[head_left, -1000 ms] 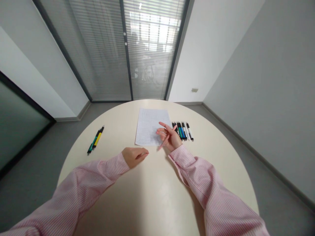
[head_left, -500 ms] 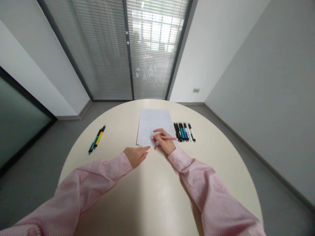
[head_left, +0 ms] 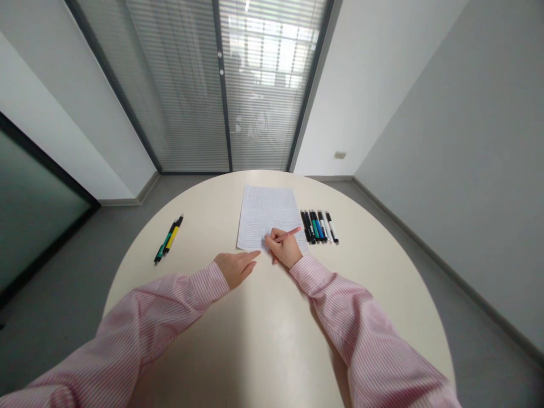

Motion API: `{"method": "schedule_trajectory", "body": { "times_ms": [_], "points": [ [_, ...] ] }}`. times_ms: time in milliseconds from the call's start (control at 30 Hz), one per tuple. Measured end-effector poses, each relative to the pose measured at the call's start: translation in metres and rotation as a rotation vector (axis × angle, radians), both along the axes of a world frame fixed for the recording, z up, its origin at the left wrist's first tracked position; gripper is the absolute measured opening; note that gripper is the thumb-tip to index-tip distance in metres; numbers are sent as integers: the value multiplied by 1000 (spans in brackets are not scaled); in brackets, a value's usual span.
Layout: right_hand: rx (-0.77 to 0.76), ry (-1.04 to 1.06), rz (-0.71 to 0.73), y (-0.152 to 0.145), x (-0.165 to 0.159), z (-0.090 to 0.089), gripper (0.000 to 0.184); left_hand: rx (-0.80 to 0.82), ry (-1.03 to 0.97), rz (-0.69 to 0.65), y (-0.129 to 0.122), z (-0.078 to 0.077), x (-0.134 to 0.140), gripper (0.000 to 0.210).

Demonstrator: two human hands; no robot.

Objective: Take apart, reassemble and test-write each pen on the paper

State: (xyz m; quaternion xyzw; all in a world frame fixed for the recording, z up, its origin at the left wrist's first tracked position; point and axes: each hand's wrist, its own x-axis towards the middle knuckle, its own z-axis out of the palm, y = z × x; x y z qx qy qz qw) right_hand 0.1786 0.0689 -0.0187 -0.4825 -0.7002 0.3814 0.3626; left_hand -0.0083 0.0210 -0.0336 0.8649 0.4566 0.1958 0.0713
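Note:
A white sheet of paper with faint rows across it lies on the round cream table. Over its lower right part, my right hand is closed around a pink pen, whose upper end slants up to the right. The pen's tip is hidden by my fingers. My left hand rests with fingers stretched out, fingertips at the paper's lower edge, and holds nothing.
Right of the paper, several pens in black, green, blue and white lie side by side. On the left are a green-and-black pen and a yellow-and-black pen. Beyond the table stands a glass partition with blinds.
My right hand's fingers have closed in around the pink pen. The pen has swung from nearly level to a slant, its rear end raised. My left hand stays in place.

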Motion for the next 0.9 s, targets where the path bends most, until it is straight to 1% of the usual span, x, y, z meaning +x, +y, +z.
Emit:
{"method": "schedule_trajectory", "body": {
  "times_ms": [533,733,900],
  "points": [
    [17,-29,-18,2,2,-5,25,-7,7,3,1,-2,0,36],
    [17,-53,-18,2,2,-4,25,-8,1,-6,1,-1,0,36],
    [31,-79,-51,2,3,-3,24,-10,32,-10,2,0,0,36]
  ]
}}
